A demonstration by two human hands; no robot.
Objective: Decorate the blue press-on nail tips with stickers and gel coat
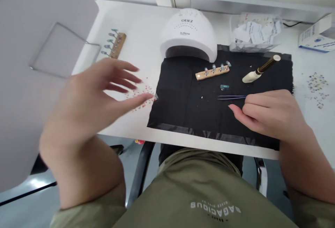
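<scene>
My left hand point(96, 98) hovers over the left of the table, fingers spread, holding nothing that I can see. Beneath its fingertips lie scattered small reddish nail gems point(142, 106). A small pale piece shows at its thumb tip, too small to name. My right hand point(274, 112) is closed around the rear end of purple tweezers point(230, 97), whose tips point left over the black mat point(178, 105). Just above the tips lies a blue nail tip point(224, 87). Behind it, a wooden strip point(212, 73) carries several nail tips on metal stands.
A white nail lamp point(188, 29) stands at the back. Right of it are a polish bottle point(258, 72), a clear box of packets point(255, 34) and a carton point(318, 36). Another nail tip strip point(118, 45) is at left; more gems point(317, 85) lie far right.
</scene>
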